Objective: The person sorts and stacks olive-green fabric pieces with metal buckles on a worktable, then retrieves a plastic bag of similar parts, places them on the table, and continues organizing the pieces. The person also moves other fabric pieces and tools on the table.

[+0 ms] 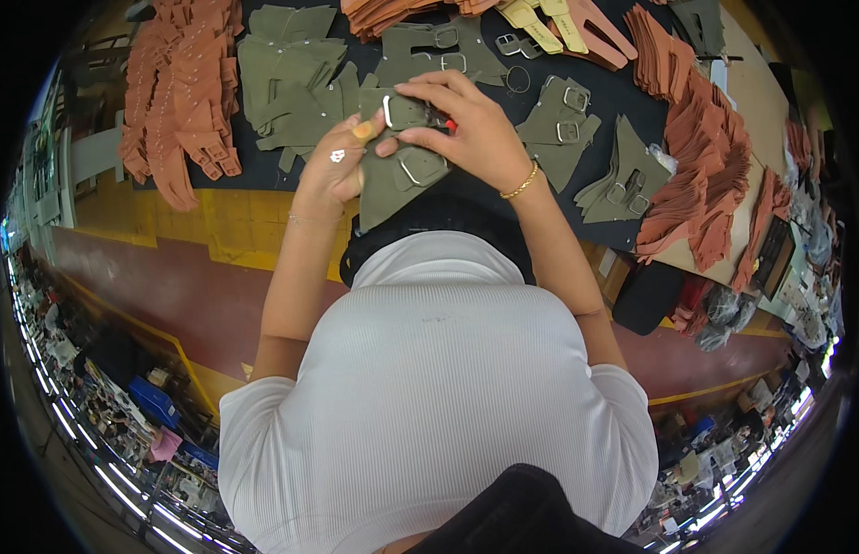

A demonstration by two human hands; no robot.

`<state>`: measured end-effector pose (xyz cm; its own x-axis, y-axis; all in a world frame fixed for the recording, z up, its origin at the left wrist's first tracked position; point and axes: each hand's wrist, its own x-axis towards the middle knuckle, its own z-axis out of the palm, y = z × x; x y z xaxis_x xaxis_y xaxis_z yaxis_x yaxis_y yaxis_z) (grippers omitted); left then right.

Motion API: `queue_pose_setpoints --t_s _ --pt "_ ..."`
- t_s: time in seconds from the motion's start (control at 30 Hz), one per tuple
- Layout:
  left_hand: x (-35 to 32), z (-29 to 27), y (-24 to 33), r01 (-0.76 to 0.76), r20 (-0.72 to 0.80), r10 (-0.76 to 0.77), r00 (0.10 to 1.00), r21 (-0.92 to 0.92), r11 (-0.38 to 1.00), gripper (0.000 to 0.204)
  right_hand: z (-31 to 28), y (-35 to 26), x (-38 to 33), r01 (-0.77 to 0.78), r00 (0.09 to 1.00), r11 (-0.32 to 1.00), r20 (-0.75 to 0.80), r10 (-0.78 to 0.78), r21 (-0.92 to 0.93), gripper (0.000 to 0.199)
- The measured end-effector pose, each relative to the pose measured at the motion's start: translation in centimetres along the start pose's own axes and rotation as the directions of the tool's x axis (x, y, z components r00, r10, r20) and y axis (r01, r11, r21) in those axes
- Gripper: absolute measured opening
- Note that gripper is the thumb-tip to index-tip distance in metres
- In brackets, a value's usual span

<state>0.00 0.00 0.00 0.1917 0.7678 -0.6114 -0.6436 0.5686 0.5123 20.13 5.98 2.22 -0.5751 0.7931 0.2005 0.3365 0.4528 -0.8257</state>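
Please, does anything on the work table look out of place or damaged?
One thing, perhaps: a crumpled, whitish translucent scrap, likely plastic, lies between the green buckled pieces and the rust-coloured stack at right, unlike the material around it. No damage is plain to see.

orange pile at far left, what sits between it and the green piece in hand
In the head view, a pile of green pieces lies between the orange pile and the held green piece, as does the left hand.

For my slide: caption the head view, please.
Left hand and right hand hold a green buckled piece, orange stacks nearby.
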Motion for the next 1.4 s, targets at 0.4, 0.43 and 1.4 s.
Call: queue_pose_setpoints --t_s 0.4,0.43,1.4 --pt "-1.1 4.2 0.5 0.055 -0.021 -0.06 0.998 -0.175 0.983 0.038 0.4 -0.6 -1.2 -0.095 0.982 0.994 -0.155 0.104 0.061 0.041" --pt "-1.1 4.3 0.6 0.062 -0.002 -0.064 0.998 -0.165 0.984 0.039 0.5 -0.5 -1.3 -0.073 0.982 0.995 -0.167 0.083 0.065 0.039" --pt "-1.2 7.1 0.8 -0.361 -0.037 0.407 0.912 0.395 0.845 0.027 -1.5 -2.8 0.0 -0.175 0.946 0.981 -0.261 0.192 0.088 0.043"
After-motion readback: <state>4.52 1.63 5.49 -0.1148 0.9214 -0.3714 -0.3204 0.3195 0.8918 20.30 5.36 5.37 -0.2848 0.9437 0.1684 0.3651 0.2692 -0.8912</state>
